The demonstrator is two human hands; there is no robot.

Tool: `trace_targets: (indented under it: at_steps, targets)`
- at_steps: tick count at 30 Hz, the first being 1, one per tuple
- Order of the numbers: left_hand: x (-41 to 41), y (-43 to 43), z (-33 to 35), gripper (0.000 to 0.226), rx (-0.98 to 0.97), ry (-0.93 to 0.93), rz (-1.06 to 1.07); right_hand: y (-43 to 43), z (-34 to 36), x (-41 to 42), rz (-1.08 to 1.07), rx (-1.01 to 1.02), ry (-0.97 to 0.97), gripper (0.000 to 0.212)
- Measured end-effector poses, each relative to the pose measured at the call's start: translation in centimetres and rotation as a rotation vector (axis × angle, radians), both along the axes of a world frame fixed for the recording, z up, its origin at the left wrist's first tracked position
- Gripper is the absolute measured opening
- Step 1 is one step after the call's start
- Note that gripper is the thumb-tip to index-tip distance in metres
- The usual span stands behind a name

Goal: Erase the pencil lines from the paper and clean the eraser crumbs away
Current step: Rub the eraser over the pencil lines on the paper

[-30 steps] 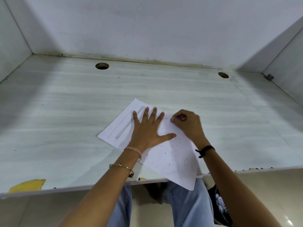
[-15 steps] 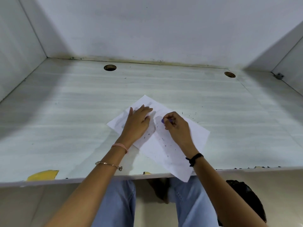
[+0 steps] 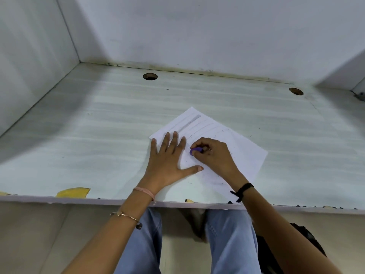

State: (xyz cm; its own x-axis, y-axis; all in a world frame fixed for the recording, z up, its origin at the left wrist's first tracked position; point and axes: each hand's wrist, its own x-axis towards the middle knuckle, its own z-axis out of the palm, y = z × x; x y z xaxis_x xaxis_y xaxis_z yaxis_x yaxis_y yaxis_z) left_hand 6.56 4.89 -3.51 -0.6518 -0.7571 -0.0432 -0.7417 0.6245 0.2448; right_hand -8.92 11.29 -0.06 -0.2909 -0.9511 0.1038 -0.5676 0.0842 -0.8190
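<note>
Left hand flat on paper, fingers now wide apart (earlier bunched); right hand, fingers tight around the eraser.

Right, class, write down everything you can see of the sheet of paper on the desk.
The paper is a thin white sheet lying flat on the pale desk, turned so one corner points away and the near corner sits at the desk's front edge. Grey pencil lines run along its far left part, and dark crumbs speckle the rest. The left hand presses it flat with spread fingers. The right hand holds a purple eraser against it.
</note>
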Motion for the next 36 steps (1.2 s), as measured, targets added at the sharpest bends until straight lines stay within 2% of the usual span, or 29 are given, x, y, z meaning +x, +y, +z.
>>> trace_targets:
  at_steps: [3, 6, 11, 15, 19, 23, 27, 31, 34, 36]
  targets:
    - [-0.1, -0.1, -0.3, 0.116, -0.019, -0.001, 0.005, -0.1, 0.4, 0.4, 0.015, -0.001, 0.049, 0.01]
    - [-0.2, -0.3, -0.6, 0.119, -0.05, -0.019, -0.016, 0.2, 0.8, 1.2, 0.119, 0.08, 0.093, 0.009]
    - [-0.1, -0.2, -0.5, 0.115, -0.025, 0.018, -0.008, -0.8, 1.7, -0.1, 0.013, 0.027, 0.164, 0.01]
    - [-0.2, -0.3, -0.8, 0.118, -0.082, -0.006, -0.021, -0.2, 1.8, 1.2, 0.163, 0.128, 0.23, 0.008]
    - [-0.2, -0.3, -0.7, 0.117, -0.051, 0.023, -0.013, -1.1, 2.1, 0.2, 0.034, 0.057, 0.226, 0.011]
    - [-0.2, -0.4, -0.7, 0.117, -0.083, -0.001, -0.034, -0.2, 2.2, 1.7, 0.208, 0.138, 0.261, 0.009]
    - [-0.2, -0.4, -0.8, 0.118, -0.053, 0.025, -0.014, -1.3, 2.3, 0.3, 0.04, 0.08, 0.215, 0.01]
    - [-0.2, -0.4, -0.7, 0.118, -0.072, 0.007, -0.035, -0.4, 2.3, 1.6, 0.241, 0.145, 0.268, 0.008]
    - [-0.1, -0.3, -0.5, 0.116, -0.047, 0.023, -0.021, -1.1, 2.4, -0.2, 0.094, 0.106, 0.246, 0.01]
    - [-0.1, -0.3, -0.6, 0.115, -0.039, 0.017, -0.021, -0.9, 2.2, 0.0, 0.086, 0.077, 0.244, 0.01]
